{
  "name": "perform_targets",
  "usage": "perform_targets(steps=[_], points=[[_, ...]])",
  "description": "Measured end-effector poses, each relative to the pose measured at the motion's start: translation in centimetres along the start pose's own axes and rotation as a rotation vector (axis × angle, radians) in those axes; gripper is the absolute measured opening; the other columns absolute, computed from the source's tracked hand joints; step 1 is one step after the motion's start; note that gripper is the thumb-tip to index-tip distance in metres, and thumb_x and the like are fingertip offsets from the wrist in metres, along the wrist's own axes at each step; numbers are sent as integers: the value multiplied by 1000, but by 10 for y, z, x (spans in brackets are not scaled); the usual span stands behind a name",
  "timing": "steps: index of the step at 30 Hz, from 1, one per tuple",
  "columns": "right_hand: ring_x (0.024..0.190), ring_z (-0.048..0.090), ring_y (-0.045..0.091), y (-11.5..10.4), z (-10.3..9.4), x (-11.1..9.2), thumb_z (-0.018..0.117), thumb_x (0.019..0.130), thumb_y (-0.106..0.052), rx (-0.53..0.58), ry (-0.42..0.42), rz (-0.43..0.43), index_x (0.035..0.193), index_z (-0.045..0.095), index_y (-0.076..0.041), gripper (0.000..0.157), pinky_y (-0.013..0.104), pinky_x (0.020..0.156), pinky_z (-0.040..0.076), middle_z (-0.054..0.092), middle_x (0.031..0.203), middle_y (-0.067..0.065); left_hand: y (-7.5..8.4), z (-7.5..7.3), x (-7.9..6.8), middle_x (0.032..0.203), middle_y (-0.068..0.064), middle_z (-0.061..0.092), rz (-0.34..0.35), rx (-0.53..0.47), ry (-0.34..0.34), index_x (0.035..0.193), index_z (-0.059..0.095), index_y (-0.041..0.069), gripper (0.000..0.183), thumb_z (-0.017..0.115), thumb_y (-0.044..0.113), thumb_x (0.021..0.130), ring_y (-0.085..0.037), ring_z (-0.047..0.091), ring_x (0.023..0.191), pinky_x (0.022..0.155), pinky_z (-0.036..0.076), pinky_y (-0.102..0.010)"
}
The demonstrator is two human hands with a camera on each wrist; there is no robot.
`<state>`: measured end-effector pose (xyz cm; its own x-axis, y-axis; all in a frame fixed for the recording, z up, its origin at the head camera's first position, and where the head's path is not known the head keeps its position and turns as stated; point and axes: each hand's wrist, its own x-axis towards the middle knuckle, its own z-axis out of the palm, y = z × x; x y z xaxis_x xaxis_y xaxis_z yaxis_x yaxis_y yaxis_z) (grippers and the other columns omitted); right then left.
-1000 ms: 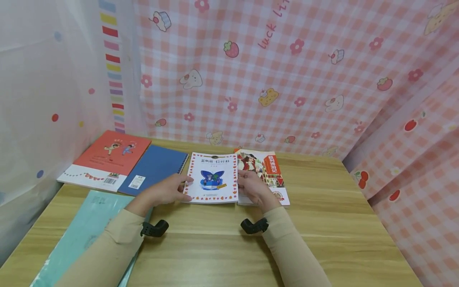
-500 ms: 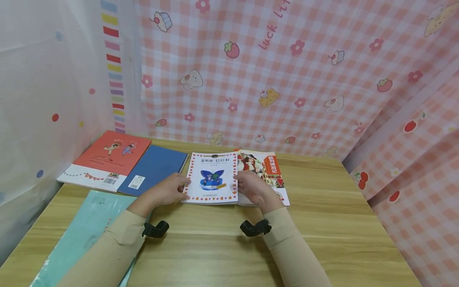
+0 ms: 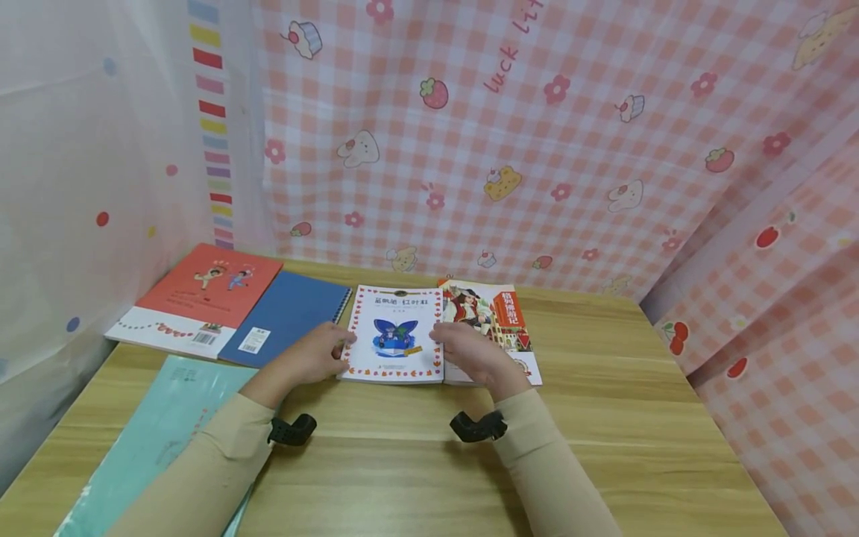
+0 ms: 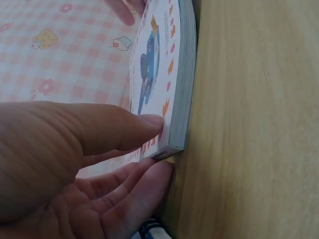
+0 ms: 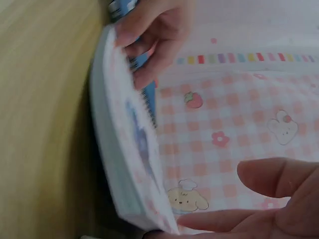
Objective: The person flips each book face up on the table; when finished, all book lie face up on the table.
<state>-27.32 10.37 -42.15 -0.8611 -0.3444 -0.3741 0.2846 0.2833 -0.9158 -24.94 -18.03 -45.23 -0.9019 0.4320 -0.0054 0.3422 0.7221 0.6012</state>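
Note:
A white book (image 3: 397, 313) with a blue butterfly picture and an orange leaf border lies face up at the back middle of the table. My left hand (image 3: 307, 358) grips its left edge. In the left wrist view the thumb (image 4: 142, 127) presses on the cover near the corner, with the other fingers against the spine side. My right hand (image 3: 475, 352) is at the book's right edge. In the right wrist view its thumb is raised off the cover and its straight fingers (image 5: 214, 220) reach the edge. A second book (image 3: 517, 339), with a red-coated figure, lies alongside, partly behind my right hand.
To the left lie a blue spiral notebook (image 3: 291, 309) and a red-and-white book (image 3: 201, 287). A teal book (image 3: 161, 418) in a glossy cover lies nearer, partly under my left forearm. A pink checked curtain (image 3: 429, 149) hangs behind the wooden table (image 3: 637, 418).
The white book has shifted very slightly left. My right hand has moved a little left, its fingertips now over the book's right border. The other books stay put.

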Motion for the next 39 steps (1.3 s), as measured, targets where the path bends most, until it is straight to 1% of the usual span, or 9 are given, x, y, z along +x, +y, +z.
perform_targets(steps=[5,10,16,20,25,30,32,35,39], points=[[148,27,41,4,9,-3,49,107,-28,-251,45,-18,156,34,1,59,56,119,26,28,162,21,4,-1,-1,118,-25,56,-21,13,4,130,59,-11,47,74,5,89,-26,54,92,84,50,-43],[149,25,41,6,15,-3,50,107,-29,-280,65,-26,156,34,0,59,57,119,26,27,163,20,4,-1,0,114,-24,57,-21,32,16,129,60,-12,48,76,6,86,-29,54,96,87,49,-46],[154,6,38,8,15,3,49,107,-27,-319,91,-66,155,33,6,60,55,123,13,9,168,18,3,0,2,115,-25,57,-25,37,17,130,60,-12,49,76,7,87,-30,54,97,88,49,-47],[154,11,36,11,15,3,49,107,-29,-379,36,-69,153,37,5,58,52,123,15,16,168,15,3,1,3,119,-27,56,-36,46,9,131,59,-12,49,75,8,89,-32,55,101,93,49,-50],[153,13,37,15,22,3,45,108,-33,-567,-64,-114,152,37,8,59,49,124,16,14,167,19,3,1,2,121,-28,56,-33,57,0,132,58,-11,49,74,9,91,-33,55,105,97,48,-52],[151,20,41,16,29,5,46,108,-31,-735,-49,-175,147,43,10,57,49,122,22,16,165,26,3,-5,0,129,-30,58,19,46,-27,133,58,-12,46,71,9,94,-42,55,120,104,45,-55],[150,23,41,16,29,5,45,108,-31,-776,-39,-181,147,45,9,56,49,122,24,18,165,25,3,-9,-1,130,-28,60,24,34,-46,135,56,-11,46,68,11,96,-40,58,118,102,47,-54],[151,22,40,15,29,4,44,109,-33,-792,-46,-180,149,41,8,57,48,122,22,17,165,24,6,-19,-5,133,-27,59,-9,26,-66,140,53,-9,48,64,14,100,-40,60,118,100,49,-54],[151,21,40,14,26,3,44,109,-34,-803,-67,-183,151,39,8,60,48,123,21,16,165,24,7,-39,-14,139,-29,55,-124,106,-52,144,49,-8,52,61,21,102,-46,53,127,103,45,-59]])
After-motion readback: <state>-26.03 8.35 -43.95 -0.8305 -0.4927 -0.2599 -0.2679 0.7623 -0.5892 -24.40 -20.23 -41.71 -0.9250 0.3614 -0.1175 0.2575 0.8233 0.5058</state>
